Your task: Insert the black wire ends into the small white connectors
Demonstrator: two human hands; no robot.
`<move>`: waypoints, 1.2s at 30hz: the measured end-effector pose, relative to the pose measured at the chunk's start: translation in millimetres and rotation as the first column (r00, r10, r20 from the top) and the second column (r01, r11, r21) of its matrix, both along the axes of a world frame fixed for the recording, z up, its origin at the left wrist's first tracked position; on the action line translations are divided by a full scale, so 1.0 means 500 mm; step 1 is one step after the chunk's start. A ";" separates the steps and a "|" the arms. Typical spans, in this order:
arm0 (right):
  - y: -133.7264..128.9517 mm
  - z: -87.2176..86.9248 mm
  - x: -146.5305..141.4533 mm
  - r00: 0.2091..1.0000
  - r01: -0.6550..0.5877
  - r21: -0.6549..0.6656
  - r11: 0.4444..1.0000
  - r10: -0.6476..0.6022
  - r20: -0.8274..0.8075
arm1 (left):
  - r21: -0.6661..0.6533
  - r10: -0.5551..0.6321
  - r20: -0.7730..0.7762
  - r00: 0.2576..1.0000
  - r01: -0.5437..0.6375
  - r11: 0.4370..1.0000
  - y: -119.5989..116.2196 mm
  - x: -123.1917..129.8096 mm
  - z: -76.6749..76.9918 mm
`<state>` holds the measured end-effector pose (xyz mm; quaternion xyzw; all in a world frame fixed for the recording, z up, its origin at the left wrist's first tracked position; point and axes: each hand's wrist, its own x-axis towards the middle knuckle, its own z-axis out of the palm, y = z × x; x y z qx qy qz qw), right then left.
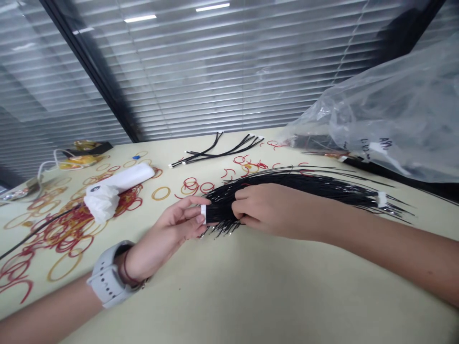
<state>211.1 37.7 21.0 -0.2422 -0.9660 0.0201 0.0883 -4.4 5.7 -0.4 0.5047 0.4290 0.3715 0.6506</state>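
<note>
My left hand (182,222) pinches a white connector (203,214) between thumb and fingers, at the left end of a flat band of black wires (219,211). My right hand (263,210) is closed on the same black wires just right of the connector; its fingertips are partly hidden. Behind and beneath my right hand a large bundle of loose black wires (304,183) curves to the right, with bare metal tips showing at both ends. A white tie or label (382,199) sits near the bundle's right end.
Red and yellow rubber bands (68,229) lie scattered at the left, around a white roll (125,177) and crumpled tissue (102,203). Several short black cables (215,154) lie behind my hands. A clear plastic bag (390,110) stands at the back right, before window blinds (229,62).
</note>
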 end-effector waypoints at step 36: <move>-0.044 -0.104 -0.075 0.750 0.167 0.030 0.985 -0.107 -0.653 | 0.099 -0.058 -0.066 0.996 0.065 0.993 -0.004 0.003 -0.001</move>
